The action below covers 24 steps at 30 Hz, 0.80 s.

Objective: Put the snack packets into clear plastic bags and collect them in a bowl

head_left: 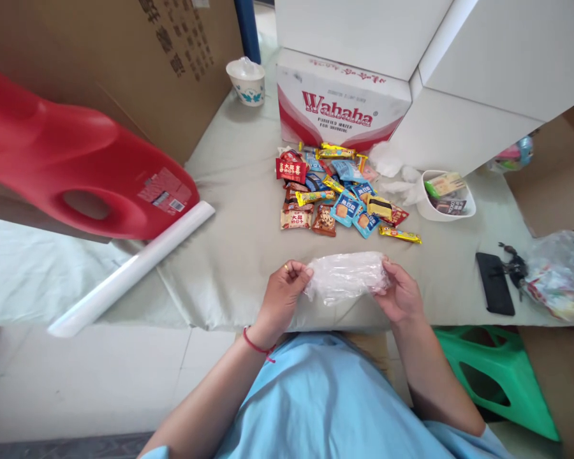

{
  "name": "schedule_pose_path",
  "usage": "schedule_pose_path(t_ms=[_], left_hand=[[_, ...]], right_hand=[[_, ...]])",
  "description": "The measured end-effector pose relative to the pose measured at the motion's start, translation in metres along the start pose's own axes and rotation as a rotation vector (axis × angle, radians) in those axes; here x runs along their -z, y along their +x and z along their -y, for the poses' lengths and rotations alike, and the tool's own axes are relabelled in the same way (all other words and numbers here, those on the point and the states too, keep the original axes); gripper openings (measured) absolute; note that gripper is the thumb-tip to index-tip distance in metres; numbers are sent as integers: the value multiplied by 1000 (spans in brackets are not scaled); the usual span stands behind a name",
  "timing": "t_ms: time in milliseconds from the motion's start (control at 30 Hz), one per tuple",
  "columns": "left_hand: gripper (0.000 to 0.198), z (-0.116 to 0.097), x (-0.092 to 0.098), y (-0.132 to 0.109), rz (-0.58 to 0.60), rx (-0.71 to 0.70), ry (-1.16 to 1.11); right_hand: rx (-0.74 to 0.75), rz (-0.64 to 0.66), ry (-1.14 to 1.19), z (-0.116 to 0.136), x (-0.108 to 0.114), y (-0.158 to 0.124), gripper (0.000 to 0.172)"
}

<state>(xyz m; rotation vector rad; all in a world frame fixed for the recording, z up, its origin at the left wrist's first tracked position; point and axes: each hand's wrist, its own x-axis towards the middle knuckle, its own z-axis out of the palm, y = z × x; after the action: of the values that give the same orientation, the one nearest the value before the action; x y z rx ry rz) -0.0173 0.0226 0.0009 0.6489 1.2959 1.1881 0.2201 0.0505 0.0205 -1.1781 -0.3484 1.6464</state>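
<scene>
Between my two hands a crinkled, clear plastic bag (347, 277) is held stretched sideways, just above the table's front part. My left hand (287, 290) pinches its left end between thumb and fingers. At the right end, my right hand (402, 290) grips it with the thumb on top; some of the fingers are hidden behind the plastic. Beyond the bag lies a pile of wrapped snacks (347, 207) in red, yellow, blue and brown packets. A white tub (447, 213) holding a few packets stands to the right of the pile, with crumpled clear plastic (390, 159) beside it.
A white Wahaha carton (342, 105) stands behind the snacks, a paper cup (247, 89) to its left. At left are a red jug (83, 153) and a white roll (134, 271). A phone (495, 284), keys (514, 264) and a filled plastic bag (562, 274) lie right; a green stool (502, 376) stands below.
</scene>
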Motion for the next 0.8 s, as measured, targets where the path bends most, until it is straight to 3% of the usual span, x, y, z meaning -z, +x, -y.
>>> schedule_pose_path(t_ms=[133, 300, 400, 467, 567, 667, 733, 800], left_hand=[[52, -13, 4, 3, 101, 42, -9], [51, -17, 14, 2, 234, 77, 62], [50, -11, 21, -1, 269, 87, 64], [49, -7, 24, -3, 257, 84, 40], [47, -5, 27, -7, 220, 70, -19], [44, -8, 27, -10, 202, 77, -93], [42, -9, 26, -11, 183, 99, -158], [41, -10, 24, -13, 160, 112, -232]], right_hand=[[-62, 24, 3, 3, 3, -1, 33], [-53, 72, -169, 13, 8, -11, 40], [50, 69, -218, 28, 11, -11, 40], [219, 56, -219, 48, 11, 1, 38], [483, 33, -183, 93, 4, 41, 37], [546, -80, -196, 131, -9, 85, 35], [515, -156, -288, 134, -18, 99, 35], [541, -160, -428, 115, -26, 91, 35]])
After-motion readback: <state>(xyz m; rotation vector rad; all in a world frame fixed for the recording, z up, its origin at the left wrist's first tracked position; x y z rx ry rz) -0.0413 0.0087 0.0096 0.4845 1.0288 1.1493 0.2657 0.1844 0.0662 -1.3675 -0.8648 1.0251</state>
